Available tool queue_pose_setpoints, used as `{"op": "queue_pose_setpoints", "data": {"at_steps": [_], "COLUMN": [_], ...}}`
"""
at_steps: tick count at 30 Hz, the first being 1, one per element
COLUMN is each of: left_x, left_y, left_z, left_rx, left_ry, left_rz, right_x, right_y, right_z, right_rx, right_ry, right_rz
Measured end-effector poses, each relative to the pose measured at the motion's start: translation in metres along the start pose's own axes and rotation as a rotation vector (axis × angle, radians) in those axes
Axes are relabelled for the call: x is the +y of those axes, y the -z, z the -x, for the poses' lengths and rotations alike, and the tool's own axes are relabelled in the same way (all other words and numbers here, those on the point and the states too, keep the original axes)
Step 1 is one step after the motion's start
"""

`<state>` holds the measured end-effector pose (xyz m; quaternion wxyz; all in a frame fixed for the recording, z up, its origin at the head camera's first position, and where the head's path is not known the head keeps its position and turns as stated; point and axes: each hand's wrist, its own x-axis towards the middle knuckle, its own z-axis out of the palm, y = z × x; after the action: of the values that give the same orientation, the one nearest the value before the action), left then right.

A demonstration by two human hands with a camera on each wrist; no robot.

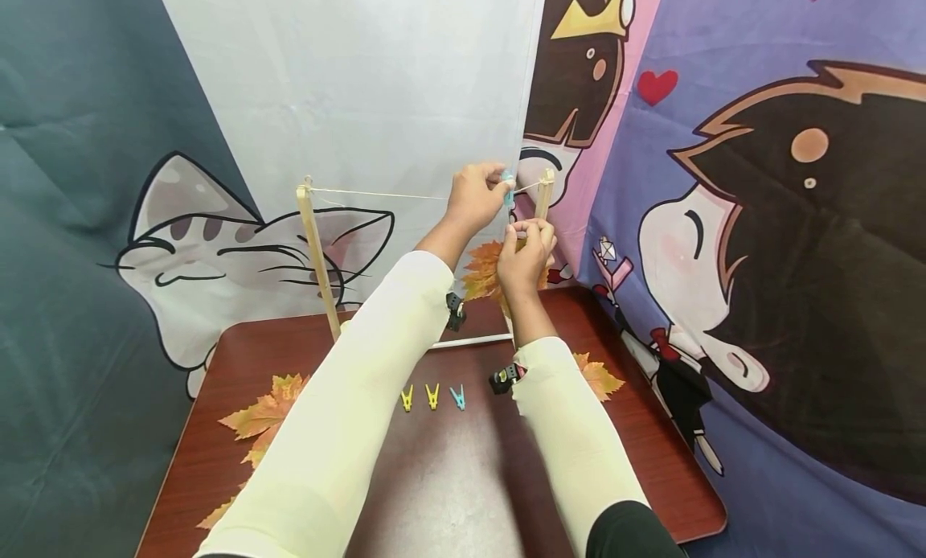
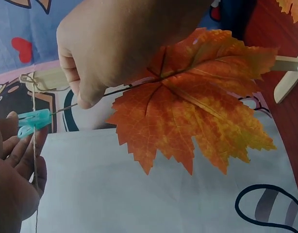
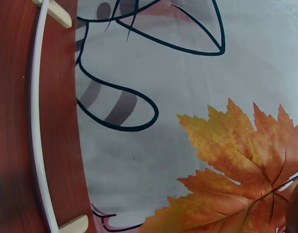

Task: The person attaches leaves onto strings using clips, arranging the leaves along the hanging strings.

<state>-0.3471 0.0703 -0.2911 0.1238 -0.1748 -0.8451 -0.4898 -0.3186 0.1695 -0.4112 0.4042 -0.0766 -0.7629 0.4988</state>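
My left hand (image 1: 473, 194) pinches a light blue clothespin (image 2: 37, 118) at the string (image 1: 383, 194), close to the right post's top. My right hand (image 1: 526, 256), just below, pinches the thin dark stem (image 2: 121, 91) of an orange maple leaf (image 2: 197, 102). The stem's tip reaches the clothespin's end in the left wrist view. The leaf hangs under the right hand, its blade spread out, partly hidden behind that hand in the head view.
Two yellow clothespins (image 1: 432, 396) and a blue clothespin (image 1: 458, 397) lie on the brown table (image 1: 434, 477). More maple leaves (image 1: 266, 413) lie at the left, another leaf (image 1: 597, 377) at the right. Wooden posts (image 1: 318, 256) carry the string; a white bar (image 1: 470, 342) runs low between them.
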Motion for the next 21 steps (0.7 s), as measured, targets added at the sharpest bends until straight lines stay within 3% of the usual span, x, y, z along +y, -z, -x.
{"op": "queue_pose_setpoints", "data": {"at_steps": [8,12,17,21], "left_x": [0.002,0.004,0.006,0.005], "left_y": [0.003,0.003,0.003,0.005], "left_z": [0.003,0.005,0.008,0.010], "left_rx": [-0.045,-0.055,-0.046,-0.012], "left_ry": [0.020,0.020,-0.002,-0.050], "left_rz": [-0.001,-0.057,-0.103,-0.088], "right_x": [0.000,0.001,0.003,0.003], "right_y": [0.002,0.003,0.002,0.002], "right_z": [0.001,0.001,0.002,0.004], "right_rx": [-0.011,-0.010,0.004,0.014], "right_ry": [0.000,0.006,0.011,0.020], "right_rz": [0.013,0.013,-0.006,-0.020]}}
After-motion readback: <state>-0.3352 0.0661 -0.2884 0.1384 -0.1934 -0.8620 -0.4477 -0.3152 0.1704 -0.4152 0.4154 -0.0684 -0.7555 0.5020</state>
